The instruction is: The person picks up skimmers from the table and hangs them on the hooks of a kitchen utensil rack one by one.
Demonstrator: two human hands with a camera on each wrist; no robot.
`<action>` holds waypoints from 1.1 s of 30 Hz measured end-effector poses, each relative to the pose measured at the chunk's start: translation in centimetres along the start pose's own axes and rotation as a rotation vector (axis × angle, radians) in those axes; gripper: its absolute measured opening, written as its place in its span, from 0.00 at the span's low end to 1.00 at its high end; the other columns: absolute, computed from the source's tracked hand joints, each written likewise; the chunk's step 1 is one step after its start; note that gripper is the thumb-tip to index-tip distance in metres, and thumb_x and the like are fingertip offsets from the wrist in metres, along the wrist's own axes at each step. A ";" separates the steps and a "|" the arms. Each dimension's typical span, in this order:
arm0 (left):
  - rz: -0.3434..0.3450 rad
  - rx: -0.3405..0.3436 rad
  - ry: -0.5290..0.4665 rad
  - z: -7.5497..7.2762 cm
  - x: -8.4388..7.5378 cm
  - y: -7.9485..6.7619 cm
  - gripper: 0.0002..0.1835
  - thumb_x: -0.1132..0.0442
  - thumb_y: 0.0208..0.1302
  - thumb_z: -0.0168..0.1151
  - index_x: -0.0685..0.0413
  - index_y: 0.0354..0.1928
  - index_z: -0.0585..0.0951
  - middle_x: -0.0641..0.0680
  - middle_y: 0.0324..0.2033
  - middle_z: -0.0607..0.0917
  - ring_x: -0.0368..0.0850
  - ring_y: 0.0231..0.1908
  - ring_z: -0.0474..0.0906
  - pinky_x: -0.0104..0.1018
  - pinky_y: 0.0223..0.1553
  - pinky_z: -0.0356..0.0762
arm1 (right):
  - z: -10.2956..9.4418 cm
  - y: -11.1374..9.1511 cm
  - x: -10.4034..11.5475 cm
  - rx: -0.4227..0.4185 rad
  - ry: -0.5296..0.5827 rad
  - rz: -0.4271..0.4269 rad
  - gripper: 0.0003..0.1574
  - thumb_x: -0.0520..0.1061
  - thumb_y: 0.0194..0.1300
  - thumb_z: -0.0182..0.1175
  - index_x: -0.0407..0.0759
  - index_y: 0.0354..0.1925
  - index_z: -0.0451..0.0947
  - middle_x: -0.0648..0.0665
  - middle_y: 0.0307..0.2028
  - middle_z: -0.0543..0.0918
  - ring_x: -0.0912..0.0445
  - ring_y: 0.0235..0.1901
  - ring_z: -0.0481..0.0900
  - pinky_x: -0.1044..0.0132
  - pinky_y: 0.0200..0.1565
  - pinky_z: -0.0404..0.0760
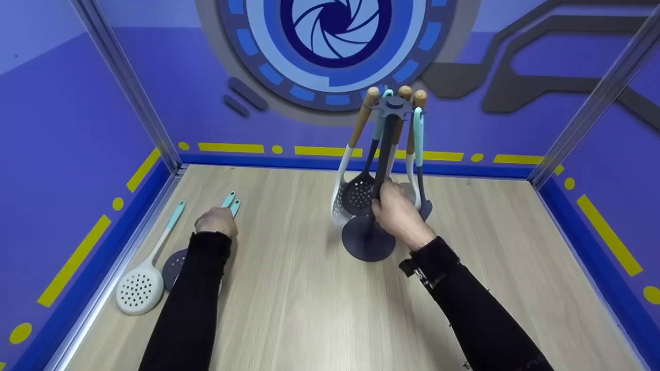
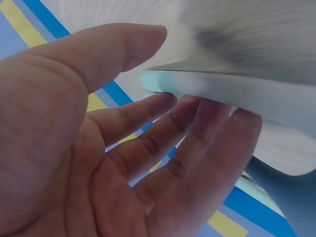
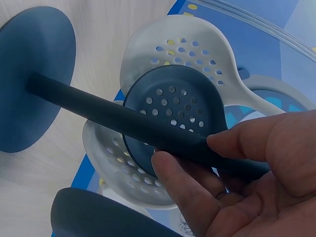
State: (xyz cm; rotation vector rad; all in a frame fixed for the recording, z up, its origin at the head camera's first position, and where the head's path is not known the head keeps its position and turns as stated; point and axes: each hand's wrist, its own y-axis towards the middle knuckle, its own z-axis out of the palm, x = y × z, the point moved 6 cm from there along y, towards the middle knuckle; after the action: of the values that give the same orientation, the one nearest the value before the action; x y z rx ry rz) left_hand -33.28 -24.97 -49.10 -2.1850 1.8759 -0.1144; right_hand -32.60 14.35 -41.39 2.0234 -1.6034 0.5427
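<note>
My right hand (image 1: 402,212) grips the dark pole of a utensil stand (image 1: 361,242), thumb and fingers around it in the right wrist view. From the stand's top hang several utensils, among them a dark skimmer (image 1: 357,195) and a white perforated one (image 1: 339,208) with a wooden handle. At the left, my left hand (image 1: 215,222) is over two mint handle ends (image 1: 235,207). In the left wrist view its fingertips touch a pale, mint-ended handle (image 2: 212,89), while the thumb stands apart. The heads of these utensils are partly hidden by my sleeve.
A white skimmer (image 1: 139,289) with a mint handle lies at the table's left, beside a dark perforated head (image 1: 174,264). Blue printed walls enclose the wooden table (image 1: 299,299) at the back and both sides, with metal posts (image 1: 129,82) in the corners.
</note>
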 end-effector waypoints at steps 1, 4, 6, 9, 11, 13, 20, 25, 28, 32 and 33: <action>-0.001 0.001 0.000 0.0 0.0 0.0 0.11 0.69 0.62 0.57 0.70 0.39 0.84 0.68 0.37 0.87 0.53 0.31 0.82 0.54 0.30 0.83 | 0.0 0.0 0.0 0.000 0.006 -0.004 0.26 0.36 0.69 0.52 0.36 0.64 0.64 0.36 0.50 0.79 0.46 0.49 0.80 0.50 0.48 0.83; -0.006 0.007 0.003 0.0 0.1 0.0 0.12 0.69 0.62 0.56 0.70 0.40 0.84 0.68 0.38 0.87 0.53 0.31 0.82 0.54 0.31 0.83 | 0.1 0.1 -0.1 0.004 0.022 -0.012 0.26 0.35 0.69 0.51 0.34 0.63 0.64 0.35 0.50 0.78 0.45 0.49 0.80 0.50 0.49 0.82; -0.006 0.005 0.007 0.0 0.1 0.0 0.12 0.69 0.63 0.55 0.70 0.40 0.84 0.68 0.38 0.87 0.53 0.31 0.82 0.55 0.31 0.83 | 0.1 0.1 -0.1 0.003 0.028 -0.015 0.25 0.35 0.68 0.51 0.34 0.63 0.64 0.35 0.50 0.78 0.45 0.50 0.79 0.49 0.51 0.81; -0.011 0.006 0.012 0.0 0.1 0.0 0.12 0.69 0.63 0.55 0.70 0.40 0.84 0.67 0.38 0.87 0.53 0.31 0.82 0.55 0.32 0.83 | 0.1 0.2 -0.1 0.003 0.029 -0.016 0.25 0.34 0.68 0.51 0.33 0.62 0.65 0.34 0.50 0.78 0.44 0.51 0.78 0.48 0.54 0.80; -0.013 0.011 0.014 0.0 0.1 -0.1 0.12 0.70 0.63 0.55 0.69 0.40 0.84 0.67 0.38 0.87 0.53 0.32 0.82 0.56 0.33 0.83 | 0.1 0.2 -0.2 0.000 0.028 -0.017 0.26 0.34 0.67 0.52 0.32 0.62 0.65 0.33 0.51 0.77 0.44 0.52 0.78 0.47 0.55 0.79; -0.017 0.017 0.013 0.0 0.1 0.0 0.13 0.70 0.63 0.54 0.70 0.42 0.84 0.69 0.40 0.87 0.56 0.34 0.83 0.57 0.35 0.83 | 0.2 0.2 -0.1 0.000 0.027 -0.019 0.25 0.34 0.67 0.52 0.32 0.62 0.65 0.33 0.51 0.77 0.43 0.53 0.77 0.46 0.56 0.78; -0.015 -0.005 -0.012 0.0 0.1 -0.1 0.16 0.72 0.66 0.48 0.72 0.45 0.83 0.74 0.45 0.84 0.62 0.39 0.85 0.57 0.35 0.83 | 0.2 0.2 0.0 -0.001 0.029 -0.020 0.24 0.35 0.67 0.52 0.31 0.60 0.65 0.33 0.51 0.78 0.42 0.54 0.77 0.46 0.58 0.77; -0.017 -0.019 -0.012 0.0 -0.1 -0.3 0.16 0.73 0.66 0.47 0.73 0.45 0.83 0.74 0.44 0.85 0.62 0.38 0.85 0.57 0.34 0.83 | 0.2 0.3 -0.1 0.006 0.019 -0.010 0.21 0.35 0.67 0.52 0.32 0.58 0.66 0.35 0.48 0.79 0.45 0.49 0.78 0.49 0.53 0.79; -0.020 -0.020 -0.007 0.0 -0.2 -0.3 0.16 0.73 0.67 0.47 0.73 0.45 0.83 0.74 0.43 0.85 0.61 0.36 0.85 0.58 0.34 0.83 | 0.2 0.2 -0.1 0.016 0.016 0.000 0.21 0.36 0.68 0.51 0.33 0.58 0.67 0.36 0.47 0.79 0.46 0.48 0.77 0.50 0.52 0.79; -0.006 -0.017 -0.001 0.0 -0.4 -0.4 0.15 0.73 0.68 0.47 0.73 0.44 0.83 0.73 0.40 0.86 0.60 0.33 0.85 0.57 0.32 0.84 | 0.2 0.2 -0.1 0.013 0.009 -0.009 0.22 0.35 0.68 0.51 0.32 0.59 0.66 0.35 0.48 0.79 0.46 0.49 0.78 0.49 0.53 0.79; -0.004 -0.015 -0.001 0.0 -0.4 -0.4 0.15 0.73 0.68 0.47 0.72 0.43 0.83 0.73 0.40 0.86 0.59 0.33 0.85 0.57 0.33 0.84 | 0.2 0.2 -0.1 0.011 0.011 -0.013 0.22 0.35 0.67 0.51 0.32 0.59 0.67 0.35 0.48 0.79 0.46 0.49 0.78 0.49 0.53 0.79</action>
State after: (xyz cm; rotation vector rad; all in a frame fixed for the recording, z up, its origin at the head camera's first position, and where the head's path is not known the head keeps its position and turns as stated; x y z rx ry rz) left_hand -32.95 -24.49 -48.98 -2.1984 1.8780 -0.1010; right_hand -32.78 14.26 -41.53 2.0340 -1.5837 0.5577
